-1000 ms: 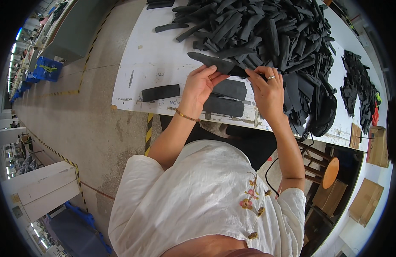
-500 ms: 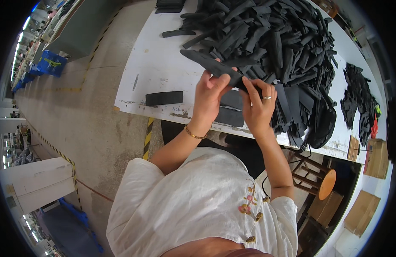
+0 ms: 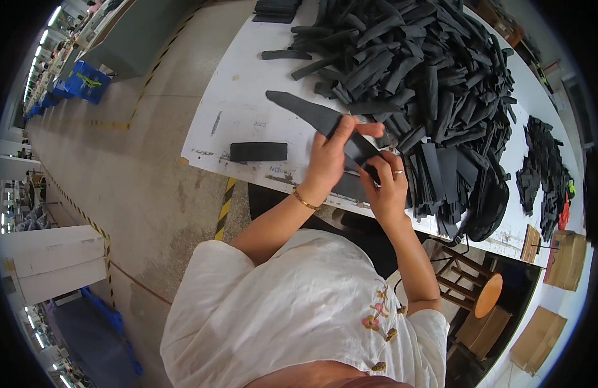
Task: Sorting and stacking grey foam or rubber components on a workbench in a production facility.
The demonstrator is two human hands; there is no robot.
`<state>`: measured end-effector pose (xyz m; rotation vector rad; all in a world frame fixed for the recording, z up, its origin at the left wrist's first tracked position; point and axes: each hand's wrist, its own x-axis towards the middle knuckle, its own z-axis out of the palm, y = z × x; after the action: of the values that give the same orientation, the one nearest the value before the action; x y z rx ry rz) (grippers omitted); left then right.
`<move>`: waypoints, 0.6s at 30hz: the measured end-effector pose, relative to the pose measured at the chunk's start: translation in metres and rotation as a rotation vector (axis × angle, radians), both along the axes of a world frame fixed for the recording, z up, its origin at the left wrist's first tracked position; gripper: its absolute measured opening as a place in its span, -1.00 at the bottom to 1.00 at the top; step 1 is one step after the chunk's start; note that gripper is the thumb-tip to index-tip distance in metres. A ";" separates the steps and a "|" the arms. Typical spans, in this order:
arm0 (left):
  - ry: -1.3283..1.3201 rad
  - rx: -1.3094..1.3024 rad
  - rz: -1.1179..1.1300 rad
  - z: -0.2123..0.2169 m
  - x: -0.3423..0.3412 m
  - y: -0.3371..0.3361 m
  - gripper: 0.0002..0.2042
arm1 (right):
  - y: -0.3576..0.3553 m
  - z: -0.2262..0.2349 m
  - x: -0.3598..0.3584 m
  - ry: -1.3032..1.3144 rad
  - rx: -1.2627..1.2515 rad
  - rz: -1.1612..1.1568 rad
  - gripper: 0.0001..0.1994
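A long black strip of fabric-like material (image 3: 303,108) slants between my hands above the near table edge, its tapered end pointing to the far left. My left hand (image 3: 331,152) grips its middle, thumb on top and fingers beneath. At its lower right end, my right hand (image 3: 387,184) pinches the strip with thumb and fingers. A flat black rectangular piece (image 3: 259,152) lies on the white table (image 3: 211,132), left of my hands. Another dark flat piece (image 3: 350,187) lies partly hidden beneath them.
Beyond my hands rises a large heap of curled black strips (image 3: 402,52). Flat black strips (image 3: 441,174) and a black bag (image 3: 489,210) sit at the right near edge. A smaller dark pile (image 3: 541,165) lies farther right. A wooden stool (image 3: 488,294) stands below the table.
Both hands have come lower, toward the table's near edge, with the strip. The strip shows more of its flat face, and my left thumb lies across it. The view has shifted slightly.
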<state>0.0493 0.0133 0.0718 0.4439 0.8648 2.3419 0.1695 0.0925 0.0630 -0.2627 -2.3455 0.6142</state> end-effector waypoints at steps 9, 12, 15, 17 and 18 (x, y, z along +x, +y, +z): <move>-0.011 0.055 -0.039 -0.006 -0.004 0.001 -0.77 | 0.003 0.020 -0.018 0.023 0.041 0.143 -0.71; -0.049 0.038 0.014 0.001 -0.008 -0.003 -0.77 | 0.009 0.019 0.005 -0.087 0.036 0.118 -0.71; -0.044 0.055 0.022 0.003 -0.002 -0.001 -0.75 | 0.011 0.021 0.008 -0.008 0.092 0.140 -0.75; 0.028 0.014 0.067 0.001 0.000 0.000 -0.71 | 0.011 0.016 0.006 0.019 0.091 0.136 -0.79; 0.029 0.014 0.065 0.002 0.001 0.000 -0.71 | 0.012 0.012 0.004 0.036 0.080 0.152 -0.79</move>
<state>0.0499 0.0133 0.0740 0.4630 0.8886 2.4075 0.1732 0.1044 0.0754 -0.0373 -2.3633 0.5903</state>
